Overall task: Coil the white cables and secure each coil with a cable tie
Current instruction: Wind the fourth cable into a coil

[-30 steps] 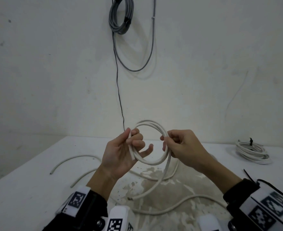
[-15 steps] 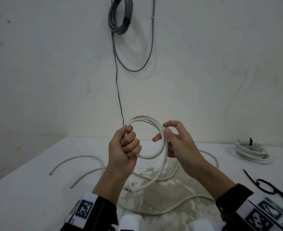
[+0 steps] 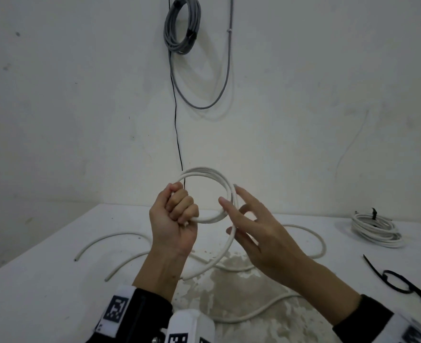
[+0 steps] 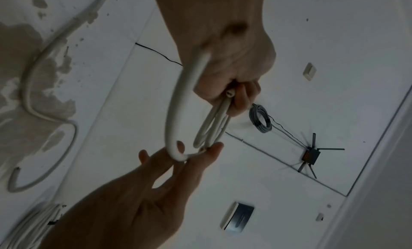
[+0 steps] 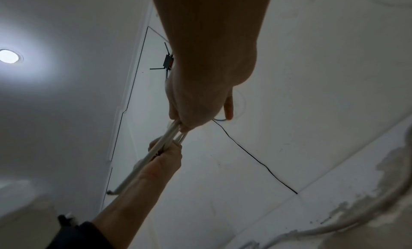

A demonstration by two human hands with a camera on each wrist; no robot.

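Note:
A white cable coil [image 3: 204,173] of a few loops is held up above the table. My left hand [image 3: 181,210] grips its left side in a fist; the cable's cut end [image 4: 229,93] pokes out by the fingers. My right hand [image 3: 244,219] has its fingers stretched out straight against the coil's right side, and the cable runs between them [image 4: 178,152]. From there the loose tail [image 3: 211,261] drops to the table and snakes on across it [image 3: 311,233]. In the right wrist view the strands [image 5: 166,140] run between both hands.
A finished white coil [image 3: 375,229] with a black tie lies at the table's far right. Black cable ties [image 3: 397,280] lie near the right edge. A grey cable bundle [image 3: 182,26] and a thin black wire [image 3: 177,134] hang on the wall. The tabletop [image 3: 43,280] has worn patches.
My right hand has let its curled fingers straighten and spread along the coil's right side. The left hand keeps its fist on the coil, which sits slightly higher.

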